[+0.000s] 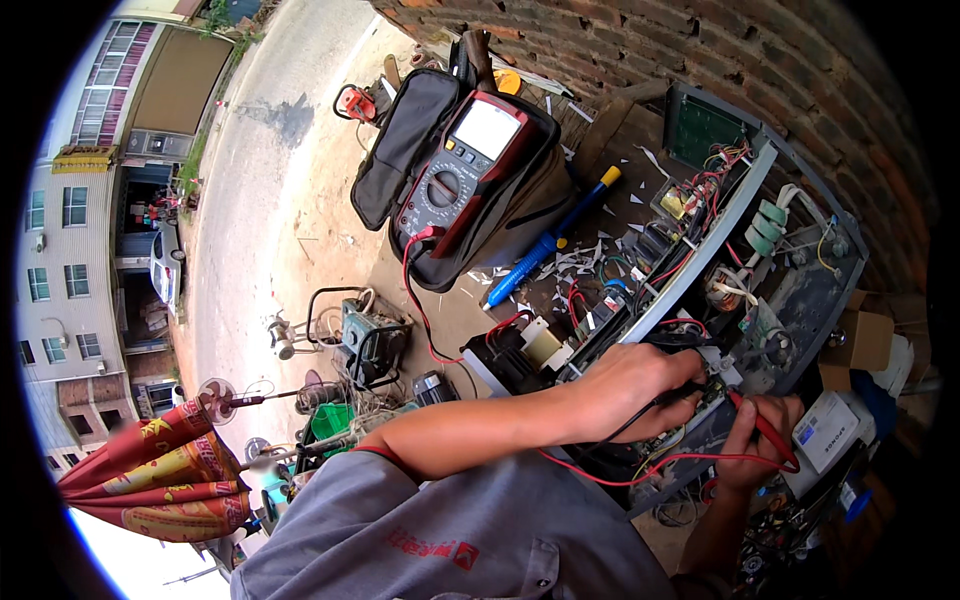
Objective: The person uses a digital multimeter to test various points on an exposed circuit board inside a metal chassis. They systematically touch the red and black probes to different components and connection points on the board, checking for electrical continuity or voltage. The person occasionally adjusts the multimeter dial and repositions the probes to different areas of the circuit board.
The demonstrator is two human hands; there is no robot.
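Rough brick wall (620,50) behind an opened metal chassis (700,257), two bare hands at its near end.

Over the chassis, the left hand (635,390) curls its fingers together around a thin black lead (652,401); just beside it, the right hand (755,440) has its fingers clamped on a red probe (736,398) with a glossy, looping cord. Inside the chassis sit a ribbed green coil (765,228) and tangled wires. Left of the chassis, a boxy red-and-grey multimeter (460,175) rests in a soft black fabric case (405,150), near a smooth blue tube (548,240) and jagged pale scraps (570,262). Right of the chassis stands a cardboard box (860,340).
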